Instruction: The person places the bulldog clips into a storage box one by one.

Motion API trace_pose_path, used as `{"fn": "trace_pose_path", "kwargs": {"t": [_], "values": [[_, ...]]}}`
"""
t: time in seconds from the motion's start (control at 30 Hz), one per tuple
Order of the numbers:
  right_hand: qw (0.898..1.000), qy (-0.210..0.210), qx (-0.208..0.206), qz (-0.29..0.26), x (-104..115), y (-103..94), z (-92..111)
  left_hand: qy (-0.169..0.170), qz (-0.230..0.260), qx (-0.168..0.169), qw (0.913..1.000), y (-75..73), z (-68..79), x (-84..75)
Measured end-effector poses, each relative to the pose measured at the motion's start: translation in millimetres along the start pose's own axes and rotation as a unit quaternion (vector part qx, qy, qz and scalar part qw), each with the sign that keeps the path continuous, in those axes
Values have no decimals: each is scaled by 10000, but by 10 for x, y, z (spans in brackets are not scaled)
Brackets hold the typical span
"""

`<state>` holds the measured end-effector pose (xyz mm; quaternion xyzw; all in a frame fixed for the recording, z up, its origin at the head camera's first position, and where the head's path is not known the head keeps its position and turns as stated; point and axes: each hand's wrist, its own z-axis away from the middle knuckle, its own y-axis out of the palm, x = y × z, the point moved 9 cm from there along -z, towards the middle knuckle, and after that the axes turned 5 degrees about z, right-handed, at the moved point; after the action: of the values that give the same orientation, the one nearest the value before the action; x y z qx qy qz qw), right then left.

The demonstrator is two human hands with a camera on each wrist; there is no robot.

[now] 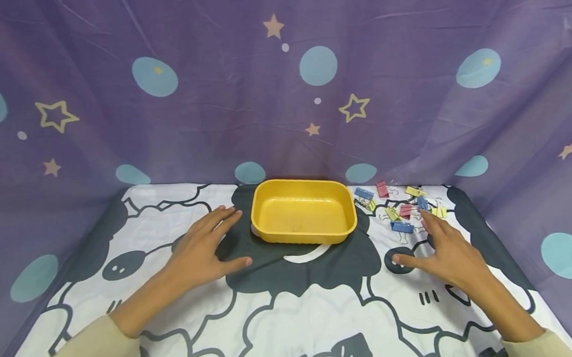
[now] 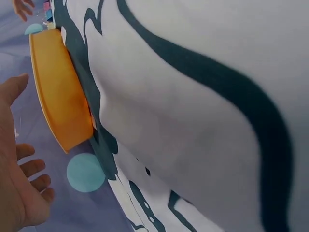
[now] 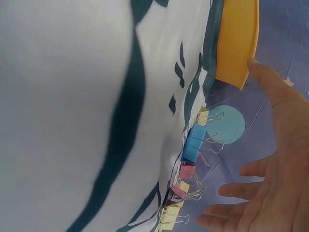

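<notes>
Zero held: showing loose fingers on left hand [image 1: 199, 256] and right hand [image 1: 448, 255].
Hovering nearer with the right, facing binder clips [image 1: 405, 211] toward eleven o'clock.

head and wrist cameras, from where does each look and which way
Head: on the head, facing forward and down at tray and clips; left hand, right hand and sleeves show.
Left wrist: on that wrist, facing the tray; left hand and part of the right show.
Right wrist: on that wrist, facing clips and tray; right hand only.
Wrist views share tray and tablecloth.
</notes>
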<state>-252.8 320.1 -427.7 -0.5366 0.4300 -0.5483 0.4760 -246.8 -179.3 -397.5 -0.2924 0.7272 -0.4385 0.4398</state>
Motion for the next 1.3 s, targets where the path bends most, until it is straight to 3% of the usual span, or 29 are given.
{"fn": "trace_pose_path", "kwargs": {"t": [0.57,1.3], "values": [[9999,-2,-100,-46,-88,-77,-137,1074,167,-636,9920,46,-121,-385],[9978,653,-89,-42,-355,-53,-182,1553,157,-844,9841,110,-276,-491]]}}
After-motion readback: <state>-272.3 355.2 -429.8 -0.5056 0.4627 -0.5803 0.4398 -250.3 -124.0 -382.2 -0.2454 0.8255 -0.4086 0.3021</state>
